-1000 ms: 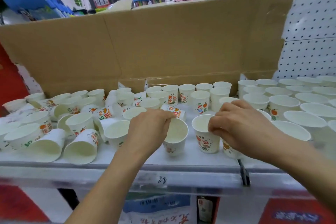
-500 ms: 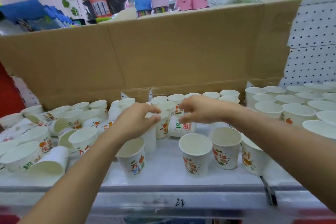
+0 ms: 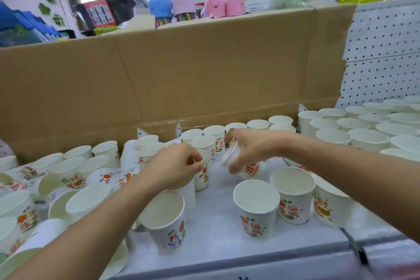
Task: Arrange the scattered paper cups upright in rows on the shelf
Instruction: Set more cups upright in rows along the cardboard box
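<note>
Many white paper cups with orange and green print cover the white shelf (image 3: 218, 229). My right hand (image 3: 252, 150) grips a cup (image 3: 248, 169) that lies tilted on its side, its rim toward the left. My left hand (image 3: 175, 166) pinches the rim of an upright cup (image 3: 203, 176) in the middle. Three upright cups (image 3: 256, 209) stand in a row at the front right, and one more cup (image 3: 167, 220) stands at the front centre. On the left, several cups (image 3: 75, 179) lie tipped over among upright ones. Neat rows (image 3: 363, 129) fill the right side.
A tall brown cardboard wall (image 3: 181, 75) stands behind the cups. White pegboard (image 3: 384, 52) backs the right section. A dark divider (image 3: 354, 248) splits the shelf's front edge. Coloured goods sit on top beyond the cardboard.
Both hands left the front cups and reached back to the middle. My right hand took hold of a cup and tipped it; my left hand closed on another cup's rim.
</note>
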Demonstrator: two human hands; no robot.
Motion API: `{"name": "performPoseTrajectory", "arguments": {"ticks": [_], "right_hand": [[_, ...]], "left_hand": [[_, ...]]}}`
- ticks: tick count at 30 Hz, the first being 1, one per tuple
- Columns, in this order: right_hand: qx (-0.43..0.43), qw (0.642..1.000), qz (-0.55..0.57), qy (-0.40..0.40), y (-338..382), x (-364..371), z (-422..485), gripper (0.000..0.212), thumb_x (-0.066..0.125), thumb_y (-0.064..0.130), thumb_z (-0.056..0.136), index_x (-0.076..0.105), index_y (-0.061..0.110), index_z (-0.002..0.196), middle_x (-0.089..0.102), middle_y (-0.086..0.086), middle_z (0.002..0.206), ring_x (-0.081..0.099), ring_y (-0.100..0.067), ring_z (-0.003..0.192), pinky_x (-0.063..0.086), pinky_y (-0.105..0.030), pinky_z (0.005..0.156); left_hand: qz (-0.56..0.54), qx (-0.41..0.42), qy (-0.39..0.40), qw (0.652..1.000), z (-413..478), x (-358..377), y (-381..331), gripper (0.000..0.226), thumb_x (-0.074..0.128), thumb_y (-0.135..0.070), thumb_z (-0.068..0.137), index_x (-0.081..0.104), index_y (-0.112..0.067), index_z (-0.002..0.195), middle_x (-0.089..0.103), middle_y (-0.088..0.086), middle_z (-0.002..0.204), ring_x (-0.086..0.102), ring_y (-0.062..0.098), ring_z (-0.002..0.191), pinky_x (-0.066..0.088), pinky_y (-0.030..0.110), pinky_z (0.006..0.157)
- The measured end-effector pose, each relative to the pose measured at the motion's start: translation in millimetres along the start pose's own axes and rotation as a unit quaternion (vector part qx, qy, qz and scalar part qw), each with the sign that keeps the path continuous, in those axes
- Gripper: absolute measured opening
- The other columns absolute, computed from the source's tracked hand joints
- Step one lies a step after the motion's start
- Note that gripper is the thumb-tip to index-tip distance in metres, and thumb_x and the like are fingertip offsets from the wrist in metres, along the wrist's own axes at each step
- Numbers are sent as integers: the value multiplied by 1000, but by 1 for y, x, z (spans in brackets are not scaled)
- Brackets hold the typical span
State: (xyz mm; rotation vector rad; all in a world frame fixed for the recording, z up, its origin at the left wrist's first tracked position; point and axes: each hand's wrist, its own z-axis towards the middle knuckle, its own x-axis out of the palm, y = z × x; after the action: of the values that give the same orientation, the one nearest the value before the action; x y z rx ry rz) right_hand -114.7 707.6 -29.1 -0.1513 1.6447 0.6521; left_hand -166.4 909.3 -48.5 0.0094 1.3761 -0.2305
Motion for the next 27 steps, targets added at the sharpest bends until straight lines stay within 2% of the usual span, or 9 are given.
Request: {"name": "performPoseTrajectory", "arguments": {"ticks": [3,7,10,12,14,18,20,23,27], "right_hand": [[15,1000,21,2,-22,-11,-15,71,79,35,67,44,31,129,54,8,118,56,-10,97,48,-23,73],[36,998,9,42,-36,-11,-16,82,80,35,69,36,31,138,49,6,131,51,-14,110,43,-23,84],[33,995,-22,88,-40,-14,-14,90,80,44,69,31,31,143,41,7,142,45,-16,122,41,-28,99],[24,995,-27,96,-41,-19,-14,85,76,51,71,33,31,142,43,7,141,46,-15,121,40,-30,102],[-2,998,-34,51,-39,-24,-14,73,70,56,76,42,30,137,52,5,130,52,-13,112,45,-30,95],[-102,991,-28,-82,-26,-30,2,46,63,51,85,58,27,123,60,8,110,57,-10,97,48,-27,81],[-152,986,-10,-71,-15,-26,16,39,62,46,87,61,28,122,61,9,112,57,-9,98,45,-25,80],[-192,980,-27,-36,3,-11,39,37,58,33,91,59,24,127,60,7,125,55,-11,108,42,-25,87],[-168,981,-76,58,22,-6,58,52,50,13,87,48,15,138,49,0,142,48,-20,126,41,-38,106]], "left_hand": [[-21,15,17,1000,5,2,-3,18,57,-28,90,74,-30,96,71,-12,89,62,10,82,52,28,73],[-67,44,32,996,15,7,-18,20,60,-22,89,75,-27,101,73,-11,95,65,6,83,56,30,76],[-94,76,64,991,21,10,-32,20,61,-25,90,74,-27,106,72,-12,100,64,4,89,54,29,82],[-111,86,90,986,23,8,-36,23,61,-30,91,70,-29,112,70,-14,107,62,1,95,51,25,86],[-154,67,75,983,21,1,-31,26,60,-33,92,67,-33,118,66,-17,115,58,-2,102,47,22,90],[-241,8,-28,970,-4,-14,-7,25,57,-33,94,65,-39,117,61,-25,120,56,-4,110,45,28,98],[-261,-14,-46,964,-28,-18,9,23,56,-33,94,65,-44,112,62,-30,115,55,-8,110,43,29,100],[-233,-43,-21,971,-59,-25,29,26,57,-32,94,64,-50,110,59,-35,117,51,-12,113,40,30,104],[-210,-106,51,970,-83,-35,36,45,56,-18,87,60,-56,112,53,-35,125,49,1,118,40,31,102]]}}
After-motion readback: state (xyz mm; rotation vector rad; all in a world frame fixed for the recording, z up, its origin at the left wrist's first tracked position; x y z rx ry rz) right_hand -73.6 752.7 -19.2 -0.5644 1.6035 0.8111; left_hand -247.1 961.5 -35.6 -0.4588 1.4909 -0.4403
